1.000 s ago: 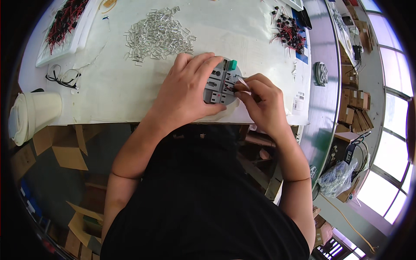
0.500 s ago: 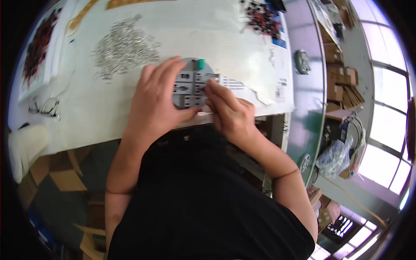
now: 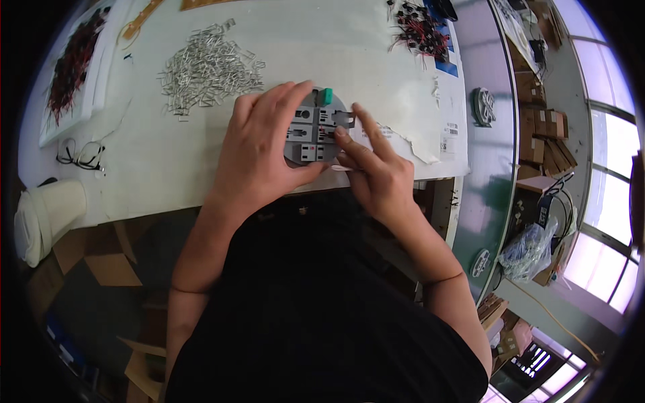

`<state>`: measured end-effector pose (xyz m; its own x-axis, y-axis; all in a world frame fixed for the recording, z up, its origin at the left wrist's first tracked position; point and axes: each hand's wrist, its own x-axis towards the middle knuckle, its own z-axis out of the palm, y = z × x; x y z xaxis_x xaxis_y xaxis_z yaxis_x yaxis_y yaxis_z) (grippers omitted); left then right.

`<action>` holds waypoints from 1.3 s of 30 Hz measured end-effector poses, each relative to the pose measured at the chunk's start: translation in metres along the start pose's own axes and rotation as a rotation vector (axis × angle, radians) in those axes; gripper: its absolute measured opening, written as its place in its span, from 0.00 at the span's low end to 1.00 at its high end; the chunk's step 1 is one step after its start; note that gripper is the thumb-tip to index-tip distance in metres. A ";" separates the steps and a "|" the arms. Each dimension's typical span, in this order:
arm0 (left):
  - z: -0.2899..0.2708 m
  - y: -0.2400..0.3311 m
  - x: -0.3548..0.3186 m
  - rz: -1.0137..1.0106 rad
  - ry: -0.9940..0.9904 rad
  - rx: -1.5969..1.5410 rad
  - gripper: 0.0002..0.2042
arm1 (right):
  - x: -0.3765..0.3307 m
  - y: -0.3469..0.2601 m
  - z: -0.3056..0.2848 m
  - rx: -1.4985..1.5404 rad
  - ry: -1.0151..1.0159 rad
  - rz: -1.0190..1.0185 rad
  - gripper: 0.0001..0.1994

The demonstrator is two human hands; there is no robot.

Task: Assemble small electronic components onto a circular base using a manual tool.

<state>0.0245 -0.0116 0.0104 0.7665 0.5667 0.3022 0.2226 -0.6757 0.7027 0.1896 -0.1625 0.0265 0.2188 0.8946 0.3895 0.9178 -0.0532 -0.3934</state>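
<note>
A round grey fixture (image 3: 308, 153) with several slotted blocks lies near the table's front edge. My left hand (image 3: 259, 148) wraps round its left side, thumb along the near rim and fingers over the far left. A green block (image 3: 326, 97) stands at the fixture's far edge. My right hand (image 3: 379, 168) is at the right side, its thumb tip on the fixture and its index finger stretched out, apart from the thumb. Beside that fingertip a small metal piece (image 3: 350, 119) sticks out from the fixture's edge. A pale thin strip (image 3: 340, 168) shows by the curled fingers; whether they hold it is unclear.
A heap of bent wire pieces (image 3: 208, 70) lies on the white table (image 3: 154, 181) at far left. Black-and-red wired parts (image 3: 423, 33) lie far right, more in a white tray (image 3: 101, 74). Glasses (image 3: 80, 156) rest at left; torn paper (image 3: 423, 148) at right.
My right index finger has straightened and lifted off the fixture's right edge, parting from the thumb. The metal piece there now shows more clearly. The left hand keeps its hold; the whole view has shifted slightly.
</note>
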 end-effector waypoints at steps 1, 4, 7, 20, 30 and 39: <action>0.000 0.000 0.000 -0.009 0.007 0.006 0.47 | 0.001 0.002 -0.001 0.055 0.018 0.011 0.08; -0.004 -0.001 -0.001 0.038 -0.020 0.072 0.47 | 0.011 0.013 -0.014 0.609 0.089 0.170 0.11; 0.000 -0.008 0.001 0.048 -0.010 0.046 0.47 | 0.032 0.012 -0.003 1.056 0.199 0.212 0.20; 0.003 -0.009 -0.004 0.011 0.005 0.059 0.46 | 0.028 0.001 -0.014 0.355 -0.072 0.319 0.07; 0.001 -0.007 -0.002 -0.029 -0.039 0.042 0.48 | 0.026 -0.016 -0.008 0.056 -0.147 0.149 0.16; 0.003 -0.007 -0.005 -0.038 -0.022 0.039 0.47 | 0.010 -0.007 0.002 -0.073 -0.091 -0.037 0.17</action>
<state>0.0212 -0.0109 0.0024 0.7702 0.5821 0.2607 0.2748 -0.6717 0.6880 0.1853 -0.1522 0.0317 0.1563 0.9331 0.3239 0.9471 -0.0486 -0.3172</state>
